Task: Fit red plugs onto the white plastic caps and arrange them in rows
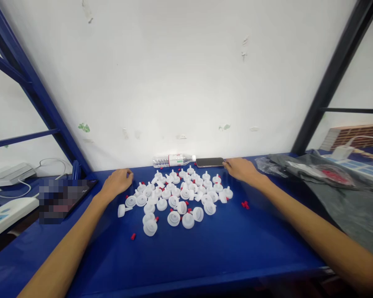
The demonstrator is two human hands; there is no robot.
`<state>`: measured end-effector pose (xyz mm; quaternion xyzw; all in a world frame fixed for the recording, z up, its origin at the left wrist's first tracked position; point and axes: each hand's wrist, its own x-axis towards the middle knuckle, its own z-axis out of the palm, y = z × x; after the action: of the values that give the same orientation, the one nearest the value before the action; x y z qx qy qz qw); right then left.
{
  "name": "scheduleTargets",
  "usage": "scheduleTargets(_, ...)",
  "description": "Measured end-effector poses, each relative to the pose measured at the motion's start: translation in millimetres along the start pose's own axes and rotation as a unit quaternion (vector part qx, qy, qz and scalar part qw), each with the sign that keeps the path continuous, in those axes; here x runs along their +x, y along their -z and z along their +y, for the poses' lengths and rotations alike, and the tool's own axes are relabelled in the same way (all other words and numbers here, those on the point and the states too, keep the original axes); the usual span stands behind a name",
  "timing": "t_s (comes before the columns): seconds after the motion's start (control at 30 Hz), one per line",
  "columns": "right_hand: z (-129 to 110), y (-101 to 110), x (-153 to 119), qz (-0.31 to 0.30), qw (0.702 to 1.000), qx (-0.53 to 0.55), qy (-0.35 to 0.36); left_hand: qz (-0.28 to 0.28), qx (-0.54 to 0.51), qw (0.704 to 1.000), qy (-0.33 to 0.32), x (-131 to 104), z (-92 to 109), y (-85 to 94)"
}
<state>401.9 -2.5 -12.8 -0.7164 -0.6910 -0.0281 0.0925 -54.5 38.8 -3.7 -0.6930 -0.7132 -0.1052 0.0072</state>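
Left hand (119, 181) and right hand (240, 167) flank a spread of white caps (188, 220) on the blue tabletop (205, 256).
Caps reach from near the back edge towards the middle, neither hand clearly closer. A phone (210, 162) lies lengthwise along that edge, its end at the right fingertips; whether gripped, I cannot tell. Left fingers curl, any hold hidden.

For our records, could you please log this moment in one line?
left hand: on table, beside white caps | right hand: at end of phone | white caps: clustered | bottle: lying by wall
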Motion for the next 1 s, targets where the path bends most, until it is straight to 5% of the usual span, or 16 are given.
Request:
scheduleTargets(0.3,-20.2,-0.9,-3.1,-0.053,0.984,0.092,0.146,-0.107,-0.130,0.981,-0.099,0.2,6.6,-6.1)
scheduleTargets(0.57,-18.7,-2.8,-3.7,0.004,0.987,0.086,0.137,-0.112,-0.140,0.977,-0.118,-5.5,17.6,-0.4)
scheduleTargets(0.8,-23.1,-6.9,0.8,0.052,0.976,0.071,0.201,-0.007,-0.031,0.999,-0.037,0.4,2.4,6.1)
scheduleTargets(1.0,-42.9,-7.7,43.1,0.024,0.966,0.029,0.257,0.008,0.046,0.996,0.072,2.0,-26.5,4.4)
